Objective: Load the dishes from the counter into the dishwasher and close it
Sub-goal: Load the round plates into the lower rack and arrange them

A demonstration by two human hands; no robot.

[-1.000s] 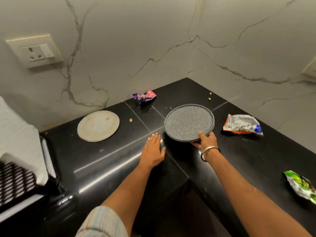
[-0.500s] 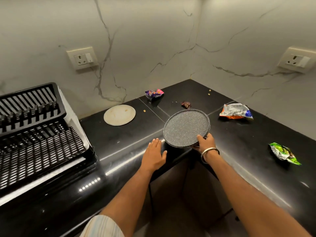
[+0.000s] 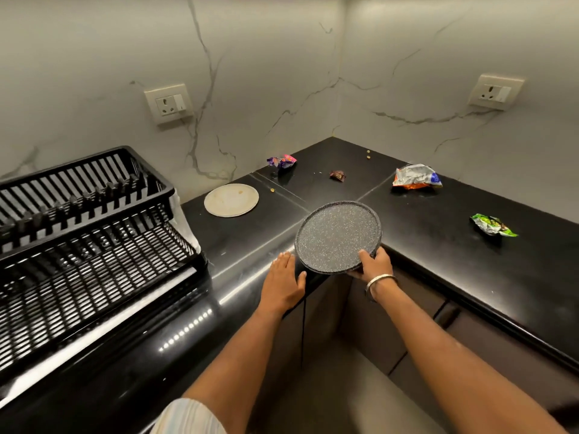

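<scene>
Progress: early stage, by my reading. No dish sits in the rack yet, and no dishwasher door is in view, so closing is also still to do.

Tabletop (image 3: 438, 245): L-shaped, polished black stone, glossy enough to mirror the lights, with thin seams between slabs. Wall behind is pale marble-look with grey veins.

Black rack (image 3: 87, 233): stands at the left end of the tabletop, two tiers of slatted plastic, both tiers bare as far as visible. Presumably stands in for the dishwasher.

Speckled plate (image 3: 338, 236): round, flat, dark grey with fine white flecks, low raised rim, matte. Tilted, lifted over the front edge at the tabletop's inner corner.

Right hand (image 3: 374, 264): grip grasping the near rim of the speckled plate, thumb on top, fingers underneath; metal bangle at the wrist.

Left hand (image 3: 283, 285): grip released, palm flat on the front edge just beside the plate, fingers straight.

Cream plate (image 3: 231, 200): round, flat, pale, faintly soiled with a crumb on it; lies near the back edge, right of the rack. Still to be loaded.

Small items toward the back corner and right arm: crumpled foil wrappers, silver-orange (image 3: 415, 177), green (image 3: 492, 225), purple-pink (image 3: 282, 161), a small brown one (image 3: 337, 175), plus scattered crumbs.
</scene>
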